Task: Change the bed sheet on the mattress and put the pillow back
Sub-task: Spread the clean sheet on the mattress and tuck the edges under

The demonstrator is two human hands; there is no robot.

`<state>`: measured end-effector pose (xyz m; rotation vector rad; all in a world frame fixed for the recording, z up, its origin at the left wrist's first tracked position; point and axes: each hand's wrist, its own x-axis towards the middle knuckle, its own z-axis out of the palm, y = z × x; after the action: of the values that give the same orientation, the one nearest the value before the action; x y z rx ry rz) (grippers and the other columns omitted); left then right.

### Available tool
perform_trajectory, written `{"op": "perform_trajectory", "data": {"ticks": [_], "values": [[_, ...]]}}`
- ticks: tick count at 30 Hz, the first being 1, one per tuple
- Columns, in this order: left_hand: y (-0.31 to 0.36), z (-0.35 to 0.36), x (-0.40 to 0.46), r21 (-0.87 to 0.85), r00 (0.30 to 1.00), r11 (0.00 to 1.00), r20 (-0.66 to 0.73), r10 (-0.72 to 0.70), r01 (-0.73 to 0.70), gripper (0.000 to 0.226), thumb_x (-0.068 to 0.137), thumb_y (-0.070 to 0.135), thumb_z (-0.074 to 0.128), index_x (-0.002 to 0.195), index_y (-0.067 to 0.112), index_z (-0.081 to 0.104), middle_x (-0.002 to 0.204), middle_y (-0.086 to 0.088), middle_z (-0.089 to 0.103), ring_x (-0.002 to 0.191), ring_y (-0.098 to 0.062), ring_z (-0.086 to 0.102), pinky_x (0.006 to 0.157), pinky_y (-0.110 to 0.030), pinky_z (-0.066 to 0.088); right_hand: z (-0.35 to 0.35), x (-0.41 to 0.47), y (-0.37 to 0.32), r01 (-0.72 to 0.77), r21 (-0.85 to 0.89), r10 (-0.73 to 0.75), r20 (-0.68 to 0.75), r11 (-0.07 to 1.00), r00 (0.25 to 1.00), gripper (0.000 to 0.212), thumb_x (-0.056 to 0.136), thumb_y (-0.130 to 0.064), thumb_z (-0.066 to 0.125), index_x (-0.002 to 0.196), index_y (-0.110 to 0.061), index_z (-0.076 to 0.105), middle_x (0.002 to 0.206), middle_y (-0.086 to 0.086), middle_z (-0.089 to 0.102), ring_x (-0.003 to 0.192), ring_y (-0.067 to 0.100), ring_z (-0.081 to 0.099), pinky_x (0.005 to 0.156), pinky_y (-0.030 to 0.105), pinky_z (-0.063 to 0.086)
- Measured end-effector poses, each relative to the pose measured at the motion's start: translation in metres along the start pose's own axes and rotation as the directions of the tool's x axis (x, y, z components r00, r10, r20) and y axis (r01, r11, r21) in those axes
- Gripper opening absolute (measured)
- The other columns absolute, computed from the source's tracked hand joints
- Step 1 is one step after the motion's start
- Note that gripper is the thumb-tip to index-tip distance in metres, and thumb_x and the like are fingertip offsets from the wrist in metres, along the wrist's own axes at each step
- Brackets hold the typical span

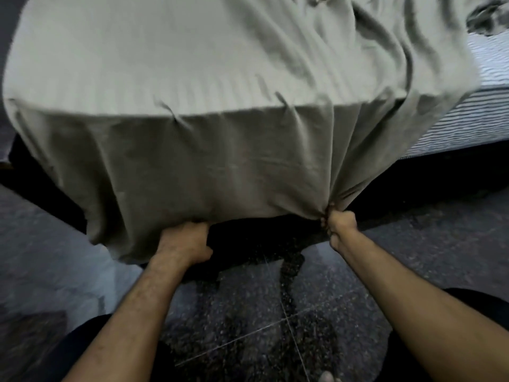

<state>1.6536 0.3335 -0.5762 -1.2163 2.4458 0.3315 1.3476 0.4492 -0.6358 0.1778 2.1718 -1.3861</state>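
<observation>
From the head camera, we look down at the end of a bed. A grey-green sheet (192, 78) lies over the top of the mattress (468, 117) and hangs down the near side, almost to the floor (275, 312).

Our left hand (184, 241) is at the bottom edge of the sheet. Its fingers go under the hanging cloth, so we cannot see them well. It seems to hold the edge, but we cannot tell how tight. Our right hand (336, 221) is curled into a fist, with a bunch of the sheet squeezed inside. The cloth makes long folds that all run down to that fist, so we think this hand is pulling hard.

We think we hold the edge with both hands so we can pull the sheet flat and straight over the bed. Holding it low down may also help us tuck it under.

On the right, the sheet does not cover everything. The striped side and pale top of the mattress are bare there. So we think the job is not done yet.

Something dark and patterned (487, 17) sits at the far right corner. It is too blurry to name. We cannot see a pillow. We see no boxes or baskets here.
</observation>
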Motion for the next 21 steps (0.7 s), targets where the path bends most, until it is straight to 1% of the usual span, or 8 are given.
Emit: {"op": "perform_trajectory", "data": {"ticks": [5,10,11,13,15,16,18,21], "values": [[0.004,0.001,0.003,-0.119,0.995,0.989,-0.049,0.084,-0.089,0.033,0.094,0.048,0.057,0.121,0.031,0.061,0.123,-0.004,0.067,0.113,-0.026,0.064,0.084,-0.034,0.054,0.019,-0.008,0.012,-0.097,0.02,0.093,0.132,0.995,0.987,0.065,0.089,-0.041,0.074,0.132,0.0,0.048,0.098,0.008,0.065,0.063,0.015,0.057,0.039,0.022,0.045],[0.026,-0.013,-0.002,-0.159,0.948,0.965,-0.274,0.162,-0.211,0.02,0.096,0.045,0.052,0.107,0.032,0.063,0.109,0.004,0.071,0.104,-0.024,0.067,0.076,-0.035,0.054,0.043,-0.073,0.016,0.366,-0.06,-0.352,0.165,0.929,0.921,0.034,0.092,-0.05,0.064,0.084,-0.018,0.055,0.076,-0.001,0.058,0.077,0.017,0.059,0.07,0.032,0.046],[0.027,-0.014,-0.003,-0.171,0.946,0.962,-0.28,0.161,-0.215,0.02,0.096,0.044,0.052,0.107,0.031,0.063,0.109,0.004,0.07,0.104,-0.024,0.067,0.077,-0.036,0.055,0.044,-0.091,0.013,0.535,-0.088,-0.496,0.275,0.84,0.824,0.032,0.096,-0.042,0.063,0.078,-0.021,0.049,0.07,-0.005,0.053,0.071,0.011,0.053,0.068,0.03,0.043],[0.025,-0.016,-0.006,-0.172,0.961,0.969,-0.245,0.132,-0.177,0.021,0.095,0.042,0.053,0.108,0.029,0.063,0.111,0.002,0.069,0.105,-0.025,0.066,0.079,-0.038,0.056,0.043,-0.124,0.003,0.877,-0.099,-0.672,0.604,0.47,0.428,0.026,0.096,-0.033,0.065,0.08,-0.023,0.048,0.071,-0.009,0.05,0.066,0.006,0.047,0.064,0.028,0.04],[0.017,-0.017,-0.01,-0.147,0.978,0.982,-0.189,0.09,-0.119,0.022,0.093,0.038,0.054,0.109,0.027,0.063,0.113,-0.003,0.07,0.107,-0.029,0.066,0.08,-0.037,0.055,0.047,-0.138,-0.001,0.999,-0.009,-0.571,0.821,-0.045,-0.018,0.014,0.096,-0.033,0.062,0.096,-0.022,0.054,0.09,-0.005,0.054,0.082,0.014,0.053,0.072,0.031,0.044],[0.013,-0.018,-0.013,-0.14,0.983,0.986,-0.173,0.066,-0.091,0.021,0.092,0.035,0.055,0.109,0.026,0.063,0.113,-0.005,0.07,0.107,-0.03,0.066,0.08,-0.037,0.054,0.051,-0.139,-0.001,0.963,0.035,-0.493,0.854,-0.267,-0.168,0.016,0.096,-0.033,0.06,0.104,-0.02,0.055,0.1,-0.002,0.055,0.09,0.019,0.055,0.076,0.035,0.045],[0.0,-0.021,-0.02,-0.153,0.986,0.988,-0.168,0.005,-0.031,0.02,0.091,0.03,0.056,0.109,0.026,0.064,0.114,-0.007,0.069,0.108,-0.032,0.065,0.08,-0.038,0.053,0.061,-0.145,0.001,0.894,0.102,-0.398,0.869,-0.437,-0.294,0.025,0.097,-0.033,0.057,0.117,-0.019,0.056,0.117,0.0,0.056,0.104,0.021,0.055,0.081,0.037,0.045],[-0.023,-0.025,-0.03,-0.212,0.975,0.976,-0.198,-0.098,0.055,0.022,0.09,0.028,0.057,0.111,0.026,0.064,0.118,-0.005,0.067,0.11,-0.031,0.064,0.083,-0.041,0.055,0.079,-0.158,0.0,0.872,0.181,-0.406,0.829,-0.455,-0.384,0.034,0.1,-0.033,0.05,0.131,-0.019,0.053,0.136,0.0,0.054,0.122,0.019,0.052,0.09,0.035,0.045]]}}
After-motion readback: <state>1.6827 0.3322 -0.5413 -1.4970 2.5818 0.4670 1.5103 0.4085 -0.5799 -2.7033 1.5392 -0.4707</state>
